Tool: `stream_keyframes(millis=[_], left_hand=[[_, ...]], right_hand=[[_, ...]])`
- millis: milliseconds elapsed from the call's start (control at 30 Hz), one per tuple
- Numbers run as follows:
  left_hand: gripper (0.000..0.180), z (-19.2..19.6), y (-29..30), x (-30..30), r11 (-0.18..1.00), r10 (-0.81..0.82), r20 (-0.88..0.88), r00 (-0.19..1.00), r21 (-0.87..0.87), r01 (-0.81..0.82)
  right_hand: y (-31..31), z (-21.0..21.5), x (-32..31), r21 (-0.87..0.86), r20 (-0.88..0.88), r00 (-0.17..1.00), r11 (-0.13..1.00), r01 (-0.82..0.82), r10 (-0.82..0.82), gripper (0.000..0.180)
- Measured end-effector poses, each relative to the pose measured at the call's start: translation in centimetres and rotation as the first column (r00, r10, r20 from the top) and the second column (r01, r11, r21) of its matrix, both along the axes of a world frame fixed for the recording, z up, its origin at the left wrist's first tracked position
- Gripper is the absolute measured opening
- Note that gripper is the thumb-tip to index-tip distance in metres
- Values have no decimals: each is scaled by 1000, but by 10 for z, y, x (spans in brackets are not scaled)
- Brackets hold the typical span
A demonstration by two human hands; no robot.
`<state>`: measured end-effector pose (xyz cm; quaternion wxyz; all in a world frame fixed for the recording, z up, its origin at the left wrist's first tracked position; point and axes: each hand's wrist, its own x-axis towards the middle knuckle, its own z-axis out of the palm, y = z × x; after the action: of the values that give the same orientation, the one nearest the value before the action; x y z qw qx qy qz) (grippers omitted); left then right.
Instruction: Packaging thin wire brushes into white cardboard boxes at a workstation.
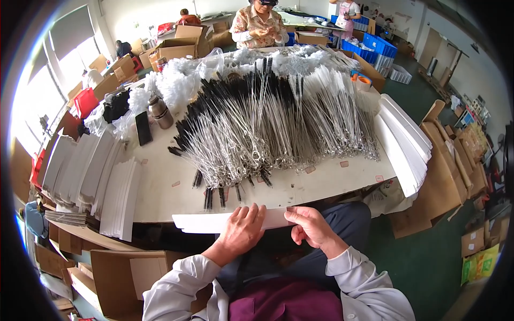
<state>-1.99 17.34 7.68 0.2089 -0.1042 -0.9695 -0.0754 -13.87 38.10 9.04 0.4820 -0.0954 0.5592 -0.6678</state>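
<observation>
A long, narrow white folded card strip (201, 222) lies crosswise at the table's near edge, above my lap. My left hand (243, 231) is closed over its middle, fingers pressed on the far side. At its right end my right hand (312, 227) pinches the card between thumb and forefinger, the other fingers curled. Beyond them spreads a big pile of wire-handled brushes (251, 128) with looped ends towards me. Black bristles show on the left and middle, white-bristled brushes (334, 101) on the right. Several black brush tips (222, 197) poke out under the near side.
White card strips are stacked at left (120, 198) and fanned out at right (407, 147). A phone (143, 128) and a metal flask (160, 111) stand left of the pile. Across the table works another person (259, 27). Open cardboard boxes (115, 283) flank me; orange tape (363, 82) sits far right.
</observation>
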Motion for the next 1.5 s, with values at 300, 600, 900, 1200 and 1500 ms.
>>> stream_keyframes(millis=[300,600,900,1200,1500], left_hand=[[59,-6,1,1,1000,-7,113,994,-2,7],[55,4,5,-8,990,46,264,963,120,-80],[49,15,11,-13,981,-19,327,945,188,-46],[65,22,-8,-3,991,22,306,952,120,-61],[70,23,-1,-14,987,-65,166,984,154,39]], right_hand=[[4,-19,-1,-22,102,994,999,-23,25,24],[-6,7,5,246,-957,-148,968,49,251,69],[-12,-23,-9,339,-906,-275,941,-13,323,67],[-6,0,-15,390,-881,-286,921,8,376,69],[-4,-4,-27,335,-887,-350,941,-42,301,74]])
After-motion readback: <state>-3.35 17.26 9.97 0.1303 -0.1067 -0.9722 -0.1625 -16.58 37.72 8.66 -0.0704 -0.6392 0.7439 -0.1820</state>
